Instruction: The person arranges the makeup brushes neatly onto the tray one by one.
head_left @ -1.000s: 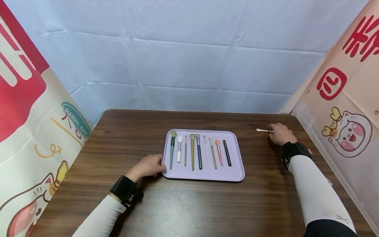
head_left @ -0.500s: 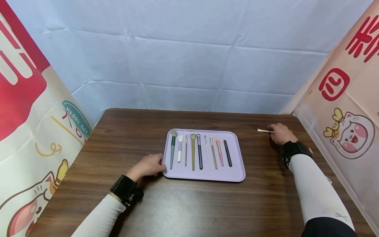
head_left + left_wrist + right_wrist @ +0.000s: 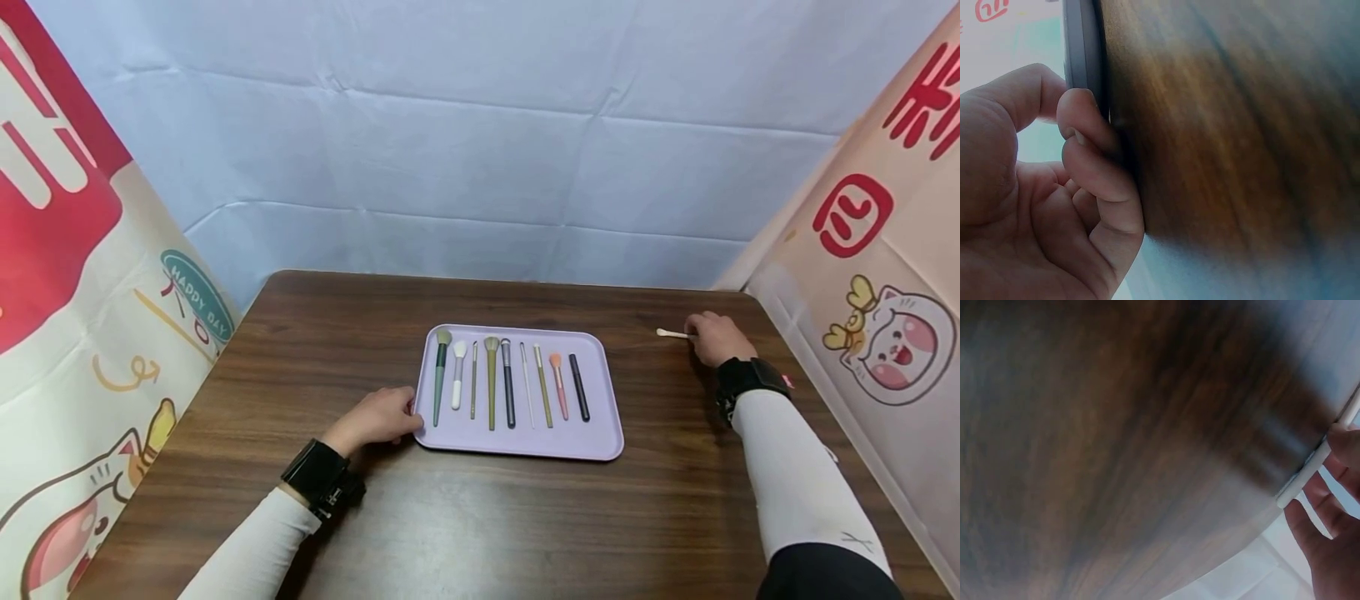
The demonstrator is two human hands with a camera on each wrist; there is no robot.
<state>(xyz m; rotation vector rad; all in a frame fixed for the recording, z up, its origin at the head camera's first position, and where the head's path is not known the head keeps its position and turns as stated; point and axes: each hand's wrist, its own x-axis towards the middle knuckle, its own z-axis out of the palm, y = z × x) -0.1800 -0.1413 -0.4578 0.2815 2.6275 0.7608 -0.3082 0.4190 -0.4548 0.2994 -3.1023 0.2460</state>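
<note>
On the table lies a pale purple tray (image 3: pixel 609 425) with several makeup brushes side by side, from a green-handled brush (image 3: pixel 439 379) at the left to a black one (image 3: pixel 579 388) at the right. My left hand (image 3: pixel 377 417) grips the tray's left side near the front corner. In the left wrist view the thumb and curled fingers pinch the tray edge (image 3: pixel 1082 53). Off to the right, my right hand (image 3: pixel 720 338) pinches a slim, pale brush (image 3: pixel 672 334) low over the table. The right wrist view shows its pale handle (image 3: pixel 1313 465) between thumb and fingers.
The brown wooden table (image 3: pixel 495 525) carries the tray near its middle. A pale blue cloth (image 3: pixel 465 150) hangs behind it. Printed cloths stand at the left (image 3: pixel 67 350) and right (image 3: pixel 885 250), the right one close beside my right arm.
The head view has shifted slightly, so the scene sits a little further right. Both hands keep their holds on the tray and the brush, with little visible movement.
</note>
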